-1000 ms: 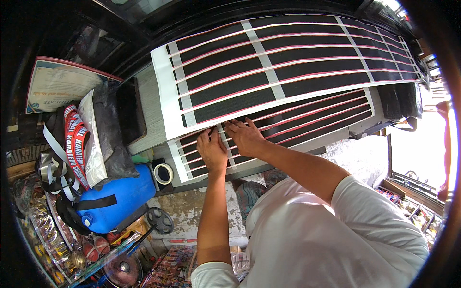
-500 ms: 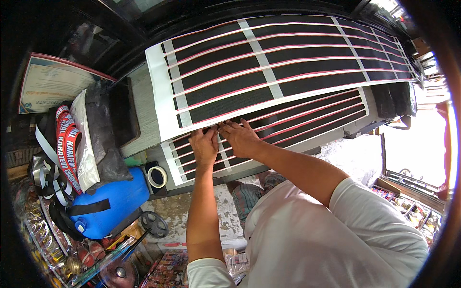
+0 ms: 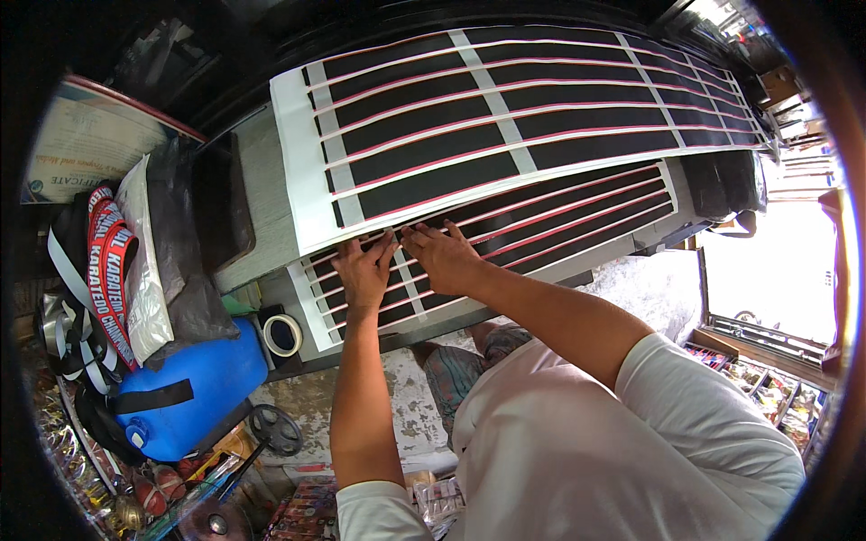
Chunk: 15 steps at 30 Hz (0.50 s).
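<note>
Below the bench lies a patchy pale floor [image 3: 343,397]. A blue jug [image 3: 206,368] stands at left; a tape roll [image 3: 269,337] sits near the end of the grey bench [image 3: 687,206]. The striped lower sheet [image 3: 541,225] lies on the bench, its far edge under the upper sheet [image 3: 505,117]. The left hand [image 3: 363,273] is half open on the lower sheet, fingertips by the upper sheet's near edge; whether it pinches anything, I cannot tell. The right hand [image 3: 444,259] lies palm down beside it, fingers spread, gripping nothing visible.
</note>
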Each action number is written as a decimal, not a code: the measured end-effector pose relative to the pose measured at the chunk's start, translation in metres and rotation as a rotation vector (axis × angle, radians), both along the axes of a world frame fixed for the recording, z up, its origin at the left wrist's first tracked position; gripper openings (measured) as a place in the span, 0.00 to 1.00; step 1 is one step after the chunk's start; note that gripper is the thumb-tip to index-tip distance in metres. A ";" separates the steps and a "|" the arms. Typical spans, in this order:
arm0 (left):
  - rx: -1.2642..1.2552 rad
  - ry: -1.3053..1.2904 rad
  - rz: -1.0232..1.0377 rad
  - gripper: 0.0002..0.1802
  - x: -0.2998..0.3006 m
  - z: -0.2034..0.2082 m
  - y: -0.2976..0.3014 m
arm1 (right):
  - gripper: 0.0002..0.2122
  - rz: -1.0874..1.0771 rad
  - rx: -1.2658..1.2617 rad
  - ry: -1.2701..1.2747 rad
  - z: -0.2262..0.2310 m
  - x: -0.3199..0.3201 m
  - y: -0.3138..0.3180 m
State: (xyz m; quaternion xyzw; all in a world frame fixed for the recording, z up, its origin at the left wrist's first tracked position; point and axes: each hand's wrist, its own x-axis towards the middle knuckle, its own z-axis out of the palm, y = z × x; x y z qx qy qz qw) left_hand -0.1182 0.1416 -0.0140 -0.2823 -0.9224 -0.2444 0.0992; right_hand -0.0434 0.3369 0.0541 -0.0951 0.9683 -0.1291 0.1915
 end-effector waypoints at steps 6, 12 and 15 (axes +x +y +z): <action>-0.021 -0.006 -0.061 0.13 0.001 0.002 -0.002 | 0.39 -0.023 0.015 -0.041 0.000 -0.001 -0.006; -0.070 0.010 -0.055 0.13 -0.003 0.015 -0.005 | 0.41 -0.033 0.010 0.000 -0.002 0.000 -0.005; -0.010 0.055 0.000 0.13 -0.003 0.014 -0.019 | 0.40 -0.041 -0.001 -0.031 0.002 0.000 -0.009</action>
